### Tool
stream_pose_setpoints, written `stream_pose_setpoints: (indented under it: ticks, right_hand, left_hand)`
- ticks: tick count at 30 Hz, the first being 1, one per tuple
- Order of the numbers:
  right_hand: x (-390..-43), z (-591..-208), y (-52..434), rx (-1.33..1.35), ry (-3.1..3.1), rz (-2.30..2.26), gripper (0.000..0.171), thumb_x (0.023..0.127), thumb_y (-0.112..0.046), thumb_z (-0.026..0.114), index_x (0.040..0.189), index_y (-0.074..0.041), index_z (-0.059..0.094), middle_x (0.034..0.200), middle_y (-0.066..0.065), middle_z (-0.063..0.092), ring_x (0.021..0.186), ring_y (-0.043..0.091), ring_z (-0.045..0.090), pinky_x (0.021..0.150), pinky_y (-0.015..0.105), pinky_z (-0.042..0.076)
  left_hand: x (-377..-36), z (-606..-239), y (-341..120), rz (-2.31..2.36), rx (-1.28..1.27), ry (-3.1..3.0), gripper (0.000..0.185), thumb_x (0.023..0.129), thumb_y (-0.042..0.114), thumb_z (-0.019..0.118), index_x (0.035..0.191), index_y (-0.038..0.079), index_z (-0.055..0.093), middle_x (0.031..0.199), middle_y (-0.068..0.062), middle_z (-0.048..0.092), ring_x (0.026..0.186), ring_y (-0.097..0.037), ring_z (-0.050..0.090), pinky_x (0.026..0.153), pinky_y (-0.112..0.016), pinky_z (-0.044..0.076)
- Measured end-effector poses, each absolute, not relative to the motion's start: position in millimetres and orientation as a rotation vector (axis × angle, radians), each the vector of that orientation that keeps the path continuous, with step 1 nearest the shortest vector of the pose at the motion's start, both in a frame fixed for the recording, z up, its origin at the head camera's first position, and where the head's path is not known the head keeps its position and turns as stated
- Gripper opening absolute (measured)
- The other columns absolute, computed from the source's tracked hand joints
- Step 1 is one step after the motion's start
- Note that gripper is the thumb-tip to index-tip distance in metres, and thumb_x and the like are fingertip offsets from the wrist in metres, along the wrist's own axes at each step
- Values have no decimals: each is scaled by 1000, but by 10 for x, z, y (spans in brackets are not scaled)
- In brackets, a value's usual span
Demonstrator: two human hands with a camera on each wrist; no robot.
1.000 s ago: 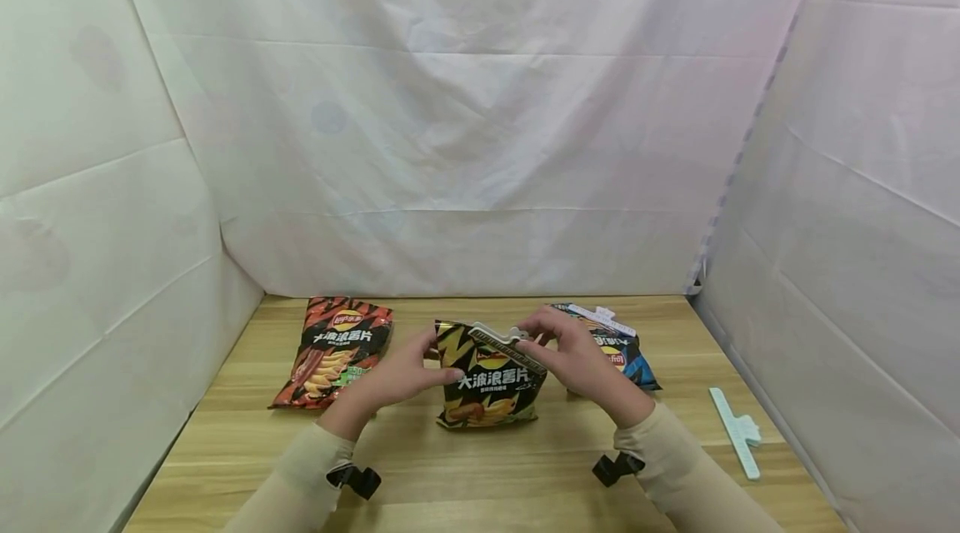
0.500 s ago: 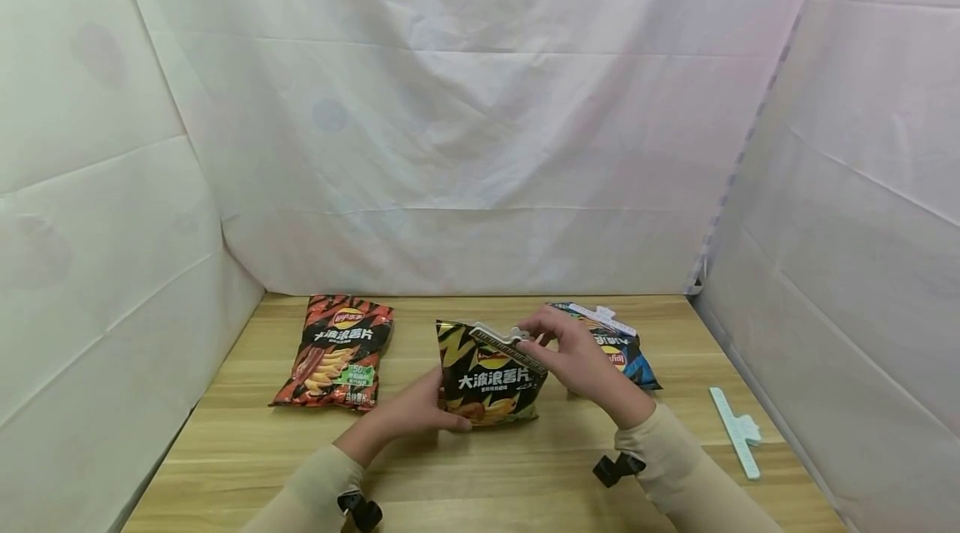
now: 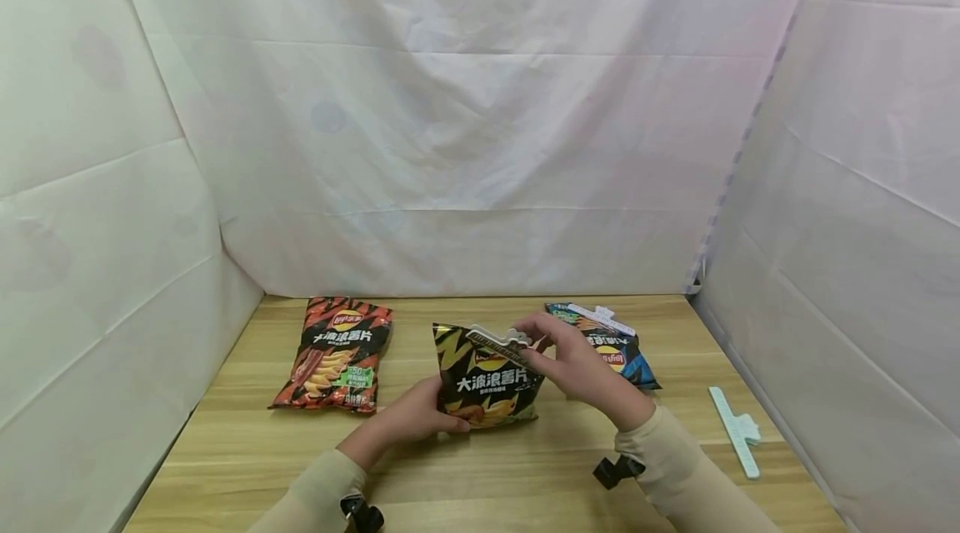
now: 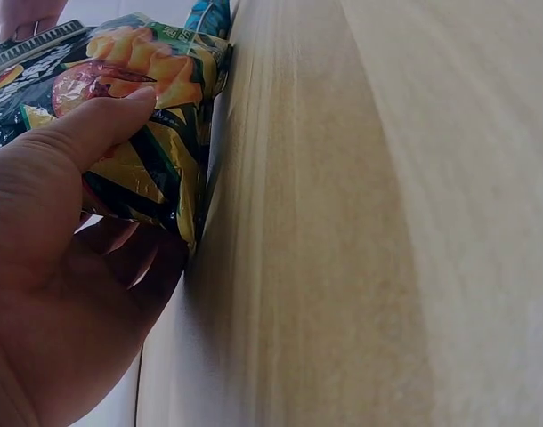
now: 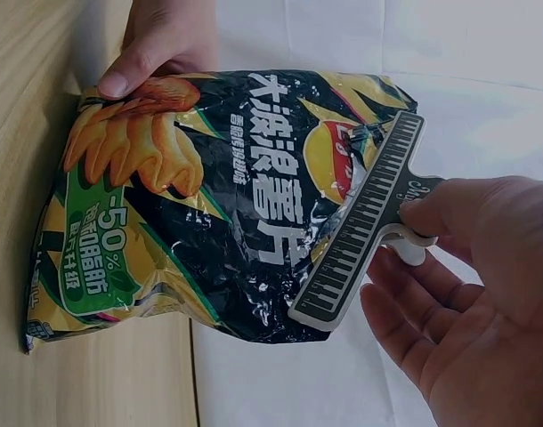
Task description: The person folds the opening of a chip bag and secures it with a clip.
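A black and yellow chip bag (image 3: 487, 391) stands upright near the middle of the wooden table. My left hand (image 3: 414, 415) holds its lower left side, thumb on the front and fingers behind, as the left wrist view also shows. Across the bag's top lies a bag clip (image 5: 356, 231) with a piano-key pattern, slanting down to the right in the head view. My right hand (image 3: 576, 360) has its thumb on the clip's handle, with the fingers curled behind it. The tips of some of those fingers hang free of the clip in the right wrist view.
A red chip bag (image 3: 333, 354) lies at the back left. Behind my right hand lies a blue chip bag (image 3: 633, 366) with a white clip (image 3: 602, 318) across its end. A pale mint clip (image 3: 735, 433) lies near the right table edge. White cloth walls surround the table.
My left hand has slid from the bag's upper left side down to its lower left. The clip and the bag's top have tipped slightly left. My right hand stays at the clip.
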State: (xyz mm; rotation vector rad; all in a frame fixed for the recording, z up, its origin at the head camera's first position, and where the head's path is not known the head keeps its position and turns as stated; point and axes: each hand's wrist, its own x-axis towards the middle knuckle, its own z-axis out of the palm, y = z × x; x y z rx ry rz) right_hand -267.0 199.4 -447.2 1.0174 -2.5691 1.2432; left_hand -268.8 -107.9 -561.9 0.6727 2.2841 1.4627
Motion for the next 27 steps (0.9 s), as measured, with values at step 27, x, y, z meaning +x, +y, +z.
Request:
stream_pose_setpoints:
  ticks: [27]
  right_hand:
    - [-2918, -4540, 2062, 963, -2641, 1179, 47, 113, -18, 69, 157, -22, 54, 102, 1, 60, 79, 15, 60, 67, 36, 53]
  left_hand:
    - [-2658, -5546, -1010, 1601, 644, 2124, 62, 100, 19, 86, 152, 1, 58, 125, -8, 75, 101, -22, 72, 83, -35, 62]
